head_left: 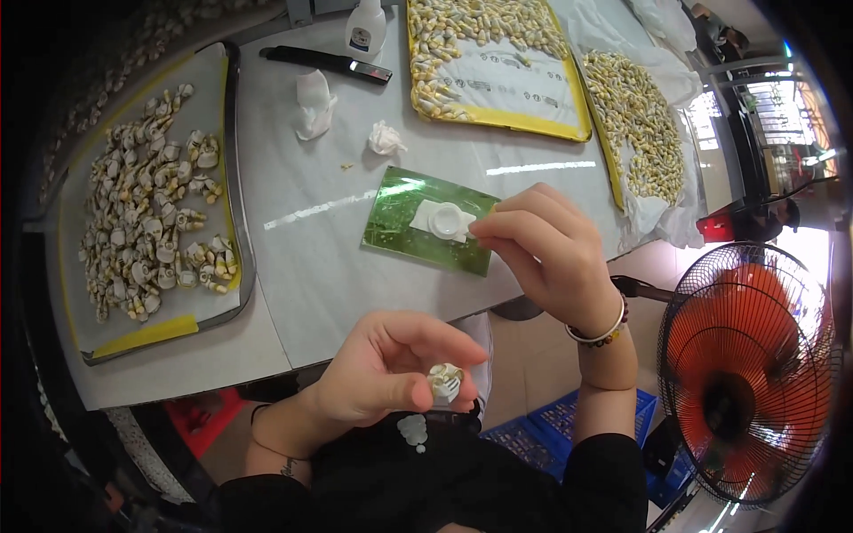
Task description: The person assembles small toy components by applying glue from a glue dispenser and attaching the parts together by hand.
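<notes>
My left hand [378, 369] is raised in front of my body, its thumb and fingers closed around a small rounded white piece with gold and dark markings [445, 380]. My right hand [546, 249] reaches over the right edge of a shiny green board [400, 229], fingertips pinched together. Whatever sits between those fingertips is too small or hidden to name. Just left of them, a small round white dish [447, 221] rests on a white square pad [425, 214] on the board.
At the left, a yellow-edged tray [169, 327] bears many white and yellow pieces. Two more trays [533, 127] [613, 169] of small yellow-white pieces lie far right. A white bottle [366, 31], black-handled cutter [324, 62] and crumpled tissue [386, 139] stand behind the board. An orange fan [751, 373] is at right.
</notes>
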